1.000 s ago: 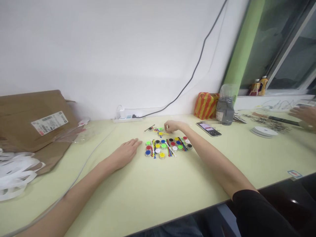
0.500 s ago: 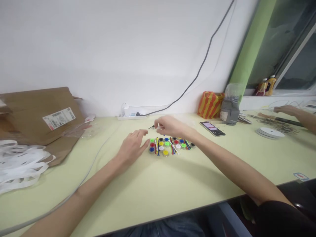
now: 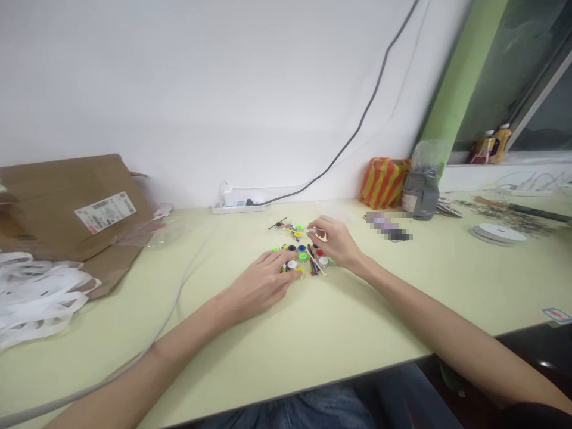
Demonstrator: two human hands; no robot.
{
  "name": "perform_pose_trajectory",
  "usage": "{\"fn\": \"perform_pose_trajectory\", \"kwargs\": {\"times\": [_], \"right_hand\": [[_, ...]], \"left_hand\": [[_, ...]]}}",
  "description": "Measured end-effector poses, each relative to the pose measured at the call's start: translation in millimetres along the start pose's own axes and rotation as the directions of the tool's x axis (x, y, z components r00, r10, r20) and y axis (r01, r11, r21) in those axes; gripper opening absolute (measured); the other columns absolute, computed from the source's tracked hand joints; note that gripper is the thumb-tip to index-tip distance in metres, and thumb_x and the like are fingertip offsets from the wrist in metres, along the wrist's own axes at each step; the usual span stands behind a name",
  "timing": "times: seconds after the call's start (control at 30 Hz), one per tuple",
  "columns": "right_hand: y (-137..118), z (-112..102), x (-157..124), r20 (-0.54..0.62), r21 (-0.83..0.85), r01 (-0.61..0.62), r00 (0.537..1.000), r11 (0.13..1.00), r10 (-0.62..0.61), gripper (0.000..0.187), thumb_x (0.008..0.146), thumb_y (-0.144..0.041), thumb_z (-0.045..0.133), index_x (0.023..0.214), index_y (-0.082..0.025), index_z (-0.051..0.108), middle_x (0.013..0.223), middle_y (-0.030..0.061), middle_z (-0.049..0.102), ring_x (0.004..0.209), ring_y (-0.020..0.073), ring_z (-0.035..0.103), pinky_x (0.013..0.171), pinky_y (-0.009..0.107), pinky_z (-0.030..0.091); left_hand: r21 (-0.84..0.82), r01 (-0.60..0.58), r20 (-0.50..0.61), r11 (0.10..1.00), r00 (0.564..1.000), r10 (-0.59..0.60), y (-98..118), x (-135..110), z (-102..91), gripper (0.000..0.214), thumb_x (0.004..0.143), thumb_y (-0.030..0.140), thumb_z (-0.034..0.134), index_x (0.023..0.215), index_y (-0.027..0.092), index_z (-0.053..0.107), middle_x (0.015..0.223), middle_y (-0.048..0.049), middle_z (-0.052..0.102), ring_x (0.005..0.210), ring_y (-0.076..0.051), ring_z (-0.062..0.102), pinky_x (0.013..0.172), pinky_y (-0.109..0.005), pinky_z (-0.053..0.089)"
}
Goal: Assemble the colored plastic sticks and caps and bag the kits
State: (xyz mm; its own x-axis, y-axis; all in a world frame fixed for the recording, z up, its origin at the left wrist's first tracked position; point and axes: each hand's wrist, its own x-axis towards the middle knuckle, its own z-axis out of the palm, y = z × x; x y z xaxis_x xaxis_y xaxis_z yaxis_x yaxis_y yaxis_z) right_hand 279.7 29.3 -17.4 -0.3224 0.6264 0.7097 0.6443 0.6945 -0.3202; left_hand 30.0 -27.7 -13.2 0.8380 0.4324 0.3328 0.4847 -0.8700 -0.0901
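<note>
My left hand (image 3: 263, 279) lies over the left part of a cluster of small clear round pieces with coloured tops, fingers stretched out and touching them. A green-topped round piece (image 3: 302, 256) and a white-topped one (image 3: 323, 261) show beside its fingertips. Thin coloured sticks (image 3: 313, 262) lie in a bundle between the round pieces. My right hand (image 3: 336, 239) is closed in a pinch on a small white piece (image 3: 318, 232), just above the cluster's right side; its exact kind is unclear. Behind the cluster lies a loose pile of small coloured parts (image 3: 295, 231).
A brown cardboard package (image 3: 67, 202) and white strap loops (image 3: 40, 298) lie at left. A grey cable (image 3: 179, 292) crosses under my left forearm. At right are a phone (image 3: 400, 235), striped bag (image 3: 383, 182), grey bag (image 3: 420, 193) and white discs (image 3: 498, 233). A power strip (image 3: 236, 207) sits by the wall.
My left hand has moved right onto the round pieces. My right hand has shifted right, uncovering the far pile. Another person's hand at far right has left the view.
</note>
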Motion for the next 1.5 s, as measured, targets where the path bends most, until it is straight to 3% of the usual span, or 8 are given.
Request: {"fn": "perform_pose_trajectory", "kwargs": {"times": [0.23, 0.37, 0.57, 0.87, 1.03, 1.13, 1.23, 1.5], "right_hand": [[-8.1, 2.9, -0.7, 0.003, -0.013, -0.006, 1.0, 1.0, 0.006, 0.009, 0.094, -0.025, 0.057, 0.1, -0.022, 0.064, 0.092, 0.004, 0.064, 0.075, 0.0157, 0.06, 0.069, 0.028, 0.045], [-9.5, -0.5, -0.7, 0.005, -0.012, -0.01, 1.0, 1.0, 0.01, 0.009, 0.094, -0.023, 0.056, 0.1, -0.023, 0.064, 0.092, 0.0037, 0.063, 0.076, 0.0161, 0.061, 0.07, 0.028, 0.045], [-11.5, 0.3, -1.2, -0.003, -0.019, 0.001, 1.0, 1.0, -0.001, 0.009, 0.094, -0.025, 0.057, 0.1, -0.023, 0.064, 0.093, 0.0039, 0.064, 0.075, 0.0159, 0.06, 0.07, 0.029, 0.045], [-21.1, 5.5, -3.5, 0.008, 0.061, 0.06, 0.998, 0.996, -0.061, 0.01, 0.095, -0.024, 0.058, 0.101, -0.021, 0.066, 0.092, 0.0051, 0.061, 0.081, 0.0167, 0.062, 0.074, 0.028, 0.048], [-33.6, 13.1, -7.6, -0.031, 0.157, 0.082, 0.996, 0.984, -0.078, 0.007, 0.094, -0.024, 0.063, 0.1, -0.021, 0.065, 0.091, 0.0046, 0.062, 0.078, 0.0159, 0.06, 0.072, 0.028, 0.048], [-43.9, 20.9, -10.7, -0.037, 0.208, 0.092, 0.996, 0.974, -0.086, 0.008, 0.092, -0.021, 0.067, 0.099, -0.022, 0.065, 0.089, 0.0036, 0.062, 0.076, 0.0158, 0.059, 0.07, 0.028, 0.048], [-51.9, 27.7, -14.1, -0.012, 0.244, 0.102, 0.995, 0.964, -0.102, 0.015, 0.09, -0.015, 0.067, 0.103, -0.021, 0.065, 0.089, 0.0038, 0.063, 0.08, 0.0168, 0.06, 0.072, 0.028, 0.048], [-54.3, 29.0, -17.6, 0.005, 0.298, 0.133, 0.99, 0.945, -0.141, 0.022, 0.097, -0.016, 0.057, 0.116, -0.023, 0.067, 0.093, 0.0058, 0.064, 0.085, 0.0186, 0.062, 0.076, 0.03, 0.051]], "left_hand": [[0.015, 0.001, 0.081, 1.0, 0.997, -0.002, -3.9, 1.0, 7.4, 0.043, 0.098, 0.023, 0.046, 0.14, 0.031, 0.055, 0.156, -0.008, 0.04, 0.147, -0.029, 0.033, 0.12, -0.054, 0.028], [0.011, 0.016, 0.076, 1.0, 0.997, -0.017, -1.6, 2.4, 8.8, 0.043, 0.102, 0.026, 0.041, 0.144, 0.03, 0.05, 0.154, -0.0087, 0.044, 0.146, -0.027, 0.034, 0.121, -0.053, 0.028], [0.019, 0.052, 0.068, 0.998, 0.996, -0.054, 0.5, 4.1, 6.4, 0.039, 0.103, 0.026, 0.035, 0.137, 0.024, 0.055, 0.151, -0.0112, 0.045, 0.144, -0.028, 0.037, 0.12, -0.054, 0.028], [0.058, 0.07, 0.083, 0.996, 0.994, -0.074, -3.3, 2.3, 14.2, 0.042, 0.104, 0.035, 0.037, 0.144, 0.028, 0.047, 0.156, -0.0086, 0.042, 0.149, -0.028, 0.031, 0.121, -0.054, 0.026], [0.021, 0.129, -0.077, 0.991, 0.989, -0.127, -0.8, 5.6, 9.9, 0.032, 0.102, 0.032, 0.042, 0.131, 0.021, 0.05, 0.142, -0.0124, 0.053, 0.137, -0.028, 0.044, 0.112, -0.049, 0.038], [-0.043, 0.225, -0.268, 0.973, 0.936, -0.228, -0.5, 5.5, 8.0, 0.021, 0.099, 0.03, 0.05, 0.118, 0.02, 0.048, 0.115, -0.0094, 0.062, 0.107, -0.024, 0.059, 0.092, -0.041, 0.049], [-0.066, 0.235, -0.39, 0.97, 0.889, -0.242, -1.4, 3.1, 8.2, 0.023, 0.096, 0.028, 0.057, 0.114, 0.021, 0.043, 0.102, -0.0053, 0.061, 0.089, -0.02, 0.059, 0.08, -0.036, 0.049], [-0.006, 0.159, -0.45, 0.987, 0.881, -0.145, -4.9, 0.7, 6.4, 0.027, 0.097, 0.024, 0.058, 0.121, 0.022, 0.045, 0.098, -0.0038, 0.064, 0.087, -0.019, 0.06, 0.077, -0.033, 0.047]]}}
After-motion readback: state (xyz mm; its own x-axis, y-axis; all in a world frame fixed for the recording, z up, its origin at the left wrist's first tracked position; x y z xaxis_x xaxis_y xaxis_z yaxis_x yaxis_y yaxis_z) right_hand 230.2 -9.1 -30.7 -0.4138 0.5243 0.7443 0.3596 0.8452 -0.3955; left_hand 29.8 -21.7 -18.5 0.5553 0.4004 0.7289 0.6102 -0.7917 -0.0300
